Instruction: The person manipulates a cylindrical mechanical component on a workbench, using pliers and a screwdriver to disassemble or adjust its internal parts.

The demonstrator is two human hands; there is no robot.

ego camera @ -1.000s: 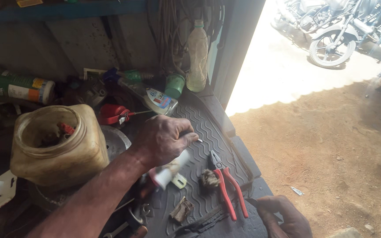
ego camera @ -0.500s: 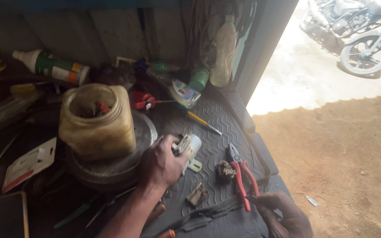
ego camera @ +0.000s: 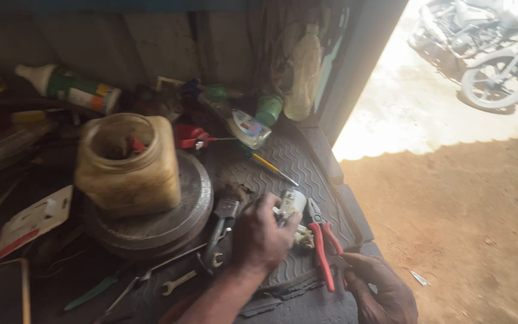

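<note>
My left hand [ego camera: 260, 235] is closed around a small white cylindrical part [ego camera: 290, 204] above a ribbed rubber mat [ego camera: 298, 165]. A small pale fitting [ego camera: 303, 238] lies just right of the hand. Red-handled pliers [ego camera: 322, 240] rest on the mat beside it. My right hand [ego camera: 380, 289] sits at the mat's lower right edge, fingers curled near the plier handles; whether it grips them I cannot tell.
A yellowish plastic jar [ego camera: 128, 162] stands on a round metal disc [ego camera: 157, 222]. Spanners [ego camera: 178, 282], a yellow-handled screwdriver [ego camera: 271, 168], bottles [ego camera: 70, 89] and a red tool [ego camera: 190, 137] clutter the bench. A phone [ego camera: 0, 293] lies lower left. Bare earth and a motorcycle [ego camera: 487, 54] are to the right.
My left hand has drawn back toward me with the white part, from the mat's middle to its near end. The view shifted left and down. My right hand stays near the plier handles.
</note>
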